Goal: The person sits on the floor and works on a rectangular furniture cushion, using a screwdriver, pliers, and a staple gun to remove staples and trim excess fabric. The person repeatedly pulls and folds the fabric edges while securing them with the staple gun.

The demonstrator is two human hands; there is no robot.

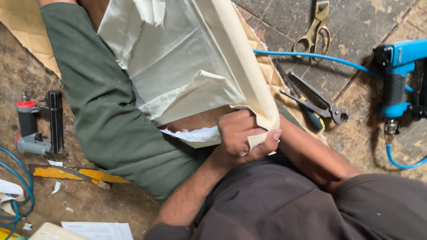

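The left hand (pixel 241 135) has its fingers (pixel 242 124) curled tight, pinching the cream cloth (pixel 185 45) stretched over a frame on the person's lap, while the right hand is hidden behind that cloth, with pliers (pixel 315 102) and a blue staple gun (pixel 408 79) lying on the floor nearby.

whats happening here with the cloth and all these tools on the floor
A person sitting on the floor grips the edge of a cream fabric in the left hand, pulling it around a frame. The right hand is hidden behind the fabric. A blue pneumatic stapler, pliers, scissors and a grey stapler lie untouched.
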